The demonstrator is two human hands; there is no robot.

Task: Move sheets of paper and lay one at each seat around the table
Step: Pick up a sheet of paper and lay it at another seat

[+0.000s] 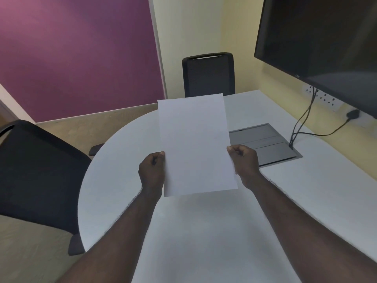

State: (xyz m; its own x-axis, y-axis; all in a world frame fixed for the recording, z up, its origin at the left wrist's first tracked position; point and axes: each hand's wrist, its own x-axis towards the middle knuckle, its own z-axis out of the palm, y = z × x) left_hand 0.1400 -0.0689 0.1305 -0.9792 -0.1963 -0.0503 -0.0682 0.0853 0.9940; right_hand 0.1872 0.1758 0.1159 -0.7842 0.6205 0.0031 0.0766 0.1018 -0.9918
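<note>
White paper (195, 144) is held up above the white table (114, 180), upright in portrait. I cannot tell whether it is one sheet or a stack. My left hand (152, 172) pinches its left edge near the bottom. My right hand (243, 163) pinches the right edge at about the same height. No paper lies on the table top that I can see.
A black chair (34, 170) stands at the table's left side, another black chair (208, 74) at the far end. A grey cable hatch (265, 144) sits in the table, with cables (302, 123) running up to wall sockets. A dark screen (326, 41) hangs at the right.
</note>
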